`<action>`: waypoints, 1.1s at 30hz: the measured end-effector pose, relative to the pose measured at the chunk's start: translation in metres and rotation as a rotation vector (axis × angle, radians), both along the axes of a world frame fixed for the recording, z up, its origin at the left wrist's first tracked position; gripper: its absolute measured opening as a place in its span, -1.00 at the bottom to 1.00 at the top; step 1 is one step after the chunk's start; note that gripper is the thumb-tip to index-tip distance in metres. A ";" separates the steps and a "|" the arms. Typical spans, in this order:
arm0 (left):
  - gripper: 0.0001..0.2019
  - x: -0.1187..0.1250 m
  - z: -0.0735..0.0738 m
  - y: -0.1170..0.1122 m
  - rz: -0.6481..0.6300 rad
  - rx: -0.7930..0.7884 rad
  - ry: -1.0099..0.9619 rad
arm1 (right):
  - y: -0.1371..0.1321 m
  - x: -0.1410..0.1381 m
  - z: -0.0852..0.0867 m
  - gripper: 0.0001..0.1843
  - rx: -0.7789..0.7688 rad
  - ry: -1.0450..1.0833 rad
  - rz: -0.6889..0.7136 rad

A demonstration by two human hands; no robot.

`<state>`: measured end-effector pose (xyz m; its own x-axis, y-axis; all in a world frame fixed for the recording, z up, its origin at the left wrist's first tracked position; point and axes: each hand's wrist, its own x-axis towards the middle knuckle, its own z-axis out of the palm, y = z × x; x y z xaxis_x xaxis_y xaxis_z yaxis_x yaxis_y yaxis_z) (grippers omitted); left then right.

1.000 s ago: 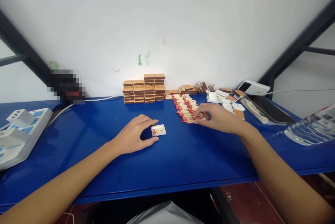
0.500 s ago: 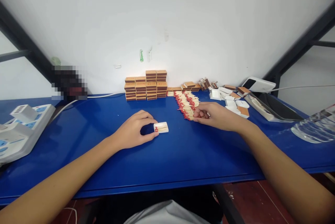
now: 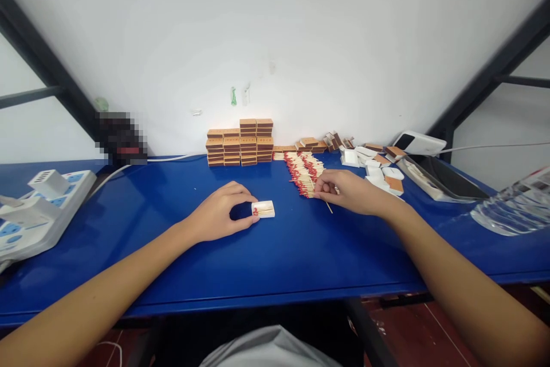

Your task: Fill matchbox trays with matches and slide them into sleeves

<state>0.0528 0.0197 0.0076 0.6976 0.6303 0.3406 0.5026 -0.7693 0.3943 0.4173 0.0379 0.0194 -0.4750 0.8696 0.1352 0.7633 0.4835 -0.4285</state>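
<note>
head view, left to right. power strip (image 3: pixel 75 190) at the far left of the blue table (image 3: pixel 172 287). left hand (image 3: pixel 221 212): thumb and forefinger curved about the left end of a small white tray (image 3: pixel 267 205), tips at its near and far corners, a light grip by the look of it. tray lies flat, long axis left to right; a few matches (image 3: pixel 263 212) inside, red heads left. stacked matchboxes (image 3: pixel 239 146) beyond it, by the wall (image 3: pixel 326 40). key relation: tray sits left of the right hand (image 3: pixel 346 190) and a little nearer the person, well apart from it; left hand is the nearer one. match pile (image 3: pixel 301 169) lies at the right fingertips, heads mostly left. right hand: thumb and fingers drawn close; a stick (image 3: pixel 329 208) juts out below, whether pinched cannot tell. farther right, loose trays (image 3: pixel 350 158), then crinkled plastic (image 3: pixel 507 209).
</note>
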 end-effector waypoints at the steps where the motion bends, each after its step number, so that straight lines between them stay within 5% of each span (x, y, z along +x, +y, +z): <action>1: -0.70 0.000 0.000 -0.001 -0.005 0.004 -0.002 | -0.001 -0.001 0.001 -0.73 0.017 0.011 -0.001; 6: -0.71 0.004 -0.003 -0.003 -0.025 0.001 -0.024 | -0.003 -0.011 0.010 -0.75 0.025 0.137 -0.008; 12: -0.73 0.005 -0.006 -0.001 -0.013 -0.016 -0.049 | -0.004 -0.045 0.042 -0.77 -0.030 0.084 0.104; 15: -0.72 0.001 -0.006 0.001 0.019 -0.006 -0.038 | 0.000 -0.044 0.050 -0.79 0.033 0.081 0.035; 20: -0.71 -0.006 -0.005 0.004 0.058 0.008 -0.008 | 0.007 -0.014 0.036 -0.70 0.038 0.082 -0.114; 29: -0.71 0.002 -0.003 -0.001 0.016 -0.003 -0.026 | -0.005 -0.050 0.014 -0.58 -0.080 0.236 0.102; 33: -0.71 0.000 -0.002 -0.002 0.015 0.024 -0.027 | -0.001 -0.028 0.022 -0.57 -0.072 0.069 0.059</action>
